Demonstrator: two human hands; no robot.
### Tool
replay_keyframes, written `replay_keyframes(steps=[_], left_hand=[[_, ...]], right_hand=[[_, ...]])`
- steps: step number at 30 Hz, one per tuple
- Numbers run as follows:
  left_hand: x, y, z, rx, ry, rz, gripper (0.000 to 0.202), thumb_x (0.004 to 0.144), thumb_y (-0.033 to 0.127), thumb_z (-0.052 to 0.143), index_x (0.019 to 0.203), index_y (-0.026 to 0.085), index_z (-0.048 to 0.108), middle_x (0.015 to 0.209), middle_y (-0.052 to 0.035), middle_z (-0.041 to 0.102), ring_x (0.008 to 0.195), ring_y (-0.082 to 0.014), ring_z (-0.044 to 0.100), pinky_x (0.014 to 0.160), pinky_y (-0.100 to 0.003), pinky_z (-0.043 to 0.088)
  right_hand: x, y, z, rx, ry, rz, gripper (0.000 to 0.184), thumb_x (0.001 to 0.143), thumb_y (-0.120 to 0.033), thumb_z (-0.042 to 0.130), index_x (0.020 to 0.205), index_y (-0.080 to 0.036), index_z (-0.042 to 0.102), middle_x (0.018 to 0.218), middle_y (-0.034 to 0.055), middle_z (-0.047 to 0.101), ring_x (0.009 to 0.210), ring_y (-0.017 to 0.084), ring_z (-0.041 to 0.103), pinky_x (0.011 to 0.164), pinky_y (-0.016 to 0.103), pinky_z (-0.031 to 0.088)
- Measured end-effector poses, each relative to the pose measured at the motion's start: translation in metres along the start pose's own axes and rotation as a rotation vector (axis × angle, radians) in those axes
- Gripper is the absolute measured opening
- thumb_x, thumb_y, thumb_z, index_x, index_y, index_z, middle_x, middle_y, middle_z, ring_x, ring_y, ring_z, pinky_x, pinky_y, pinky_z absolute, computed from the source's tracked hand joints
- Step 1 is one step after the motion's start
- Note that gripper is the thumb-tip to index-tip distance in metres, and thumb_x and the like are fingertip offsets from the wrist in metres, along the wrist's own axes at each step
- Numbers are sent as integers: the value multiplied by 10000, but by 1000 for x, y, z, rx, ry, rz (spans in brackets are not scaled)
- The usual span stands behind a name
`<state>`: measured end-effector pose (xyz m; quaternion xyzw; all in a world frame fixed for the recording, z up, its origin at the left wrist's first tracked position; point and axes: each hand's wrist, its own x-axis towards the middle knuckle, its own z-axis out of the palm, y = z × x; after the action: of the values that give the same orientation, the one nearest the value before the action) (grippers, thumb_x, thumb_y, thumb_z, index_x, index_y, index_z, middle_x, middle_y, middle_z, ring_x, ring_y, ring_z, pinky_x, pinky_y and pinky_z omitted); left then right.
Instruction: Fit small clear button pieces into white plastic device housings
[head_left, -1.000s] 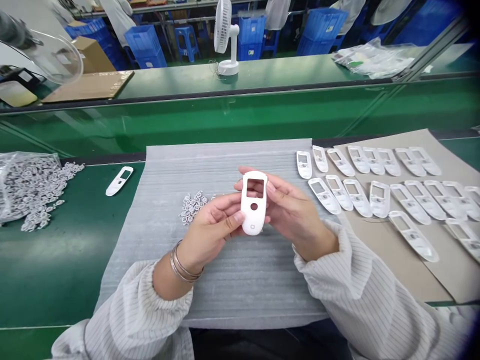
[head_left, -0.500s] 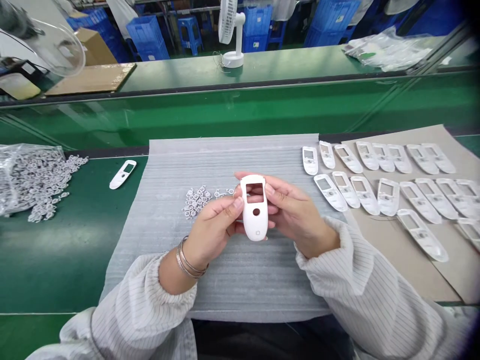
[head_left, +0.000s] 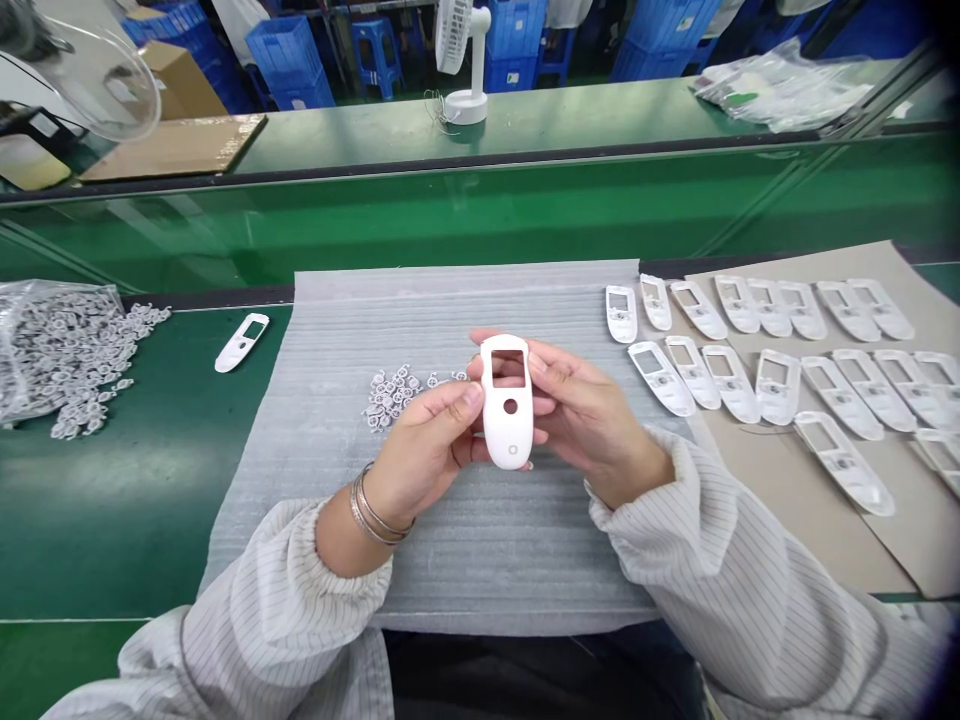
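Over the near half of the grey foam sheet (head_left: 480, 560), a hand can pass sideways below the left hand (head_left: 420, 450) and right hand (head_left: 592, 420), which hold a white plastic casing (head_left: 508, 420) above the sheet's middle. Towards the sheet's far left, a small heap of white parts (head_left: 391, 397) lies in the way at surface level. Just beyond the sheet's right edge, rows of casings on a cardboard sheet (head_left: 810, 520) stand close together, with only narrow gaps between them. Left of the sheet, a hand can cross the green bench (head_left: 112, 520) until it meets a lone casing (head_left: 241, 342) and, farther out, a plastic bag of small parts (head_left: 52, 360). Beyond the far edge, a raised green shelf (head_left: 525, 135) blocks forward reach.
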<state>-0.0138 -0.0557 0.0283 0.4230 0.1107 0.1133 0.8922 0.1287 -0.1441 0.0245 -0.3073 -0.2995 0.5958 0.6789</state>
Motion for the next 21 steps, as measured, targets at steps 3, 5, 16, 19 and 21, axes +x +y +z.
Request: replay_keyframes(steps=[3, 5, 16, 19, 21], left_hand=[[0, -1, 0, 44, 19, 25, 287, 965, 347, 572, 1096, 139, 719, 1151, -137, 722, 893, -196, 734, 676, -260, 649], [0, -1, 1, 85, 29, 38, 255, 917, 295, 660, 1132, 163, 692, 1134, -115, 727, 881, -175, 729, 677, -243, 646], [-1, -8, 0, 260, -63, 118, 572, 750, 46, 756, 1266, 213, 575, 1300, -91, 618, 968, -117, 674, 811, -196, 617], [-1, -8, 0, 262, -63, 123, 545, 751, 44, 750, 1245, 209, 587, 1251, -74, 630, 960, -109, 668, 823, -194, 615], [-1, -8, 1, 257, -61, 122, 551, 755, 36, 739, 1249, 222, 580, 1221, -59, 638, 951, -102, 665, 822, -192, 615]], right_hand=[[-1, 1, 1, -27, 31, 6, 297, 1036, -319, 524, 1276, -245, 683, 1149, 56, 667, 851, 117, 647, 628, 151, 556], [-1, 2, 2, -37, 43, 12, 305, 1033, -337, 535, 1291, -253, 672, 1151, 53, 661, 855, 127, 646, 623, 170, 567], [0, 2, 1, 9, 37, -35, 308, 1037, -310, 517, 1291, -224, 671, 1123, 49, 659, 577, 45, 527, 437, 117, 463], [0, 2, 1, -1, 40, -42, 299, 1032, -309, 528, 1273, -223, 682, 1126, 55, 662, 615, 56, 555, 455, 117, 475], [0, 2, 1, -13, 39, -48, 299, 1027, -320, 540, 1270, -223, 685, 1129, 59, 663, 650, 66, 574, 471, 117, 482]])
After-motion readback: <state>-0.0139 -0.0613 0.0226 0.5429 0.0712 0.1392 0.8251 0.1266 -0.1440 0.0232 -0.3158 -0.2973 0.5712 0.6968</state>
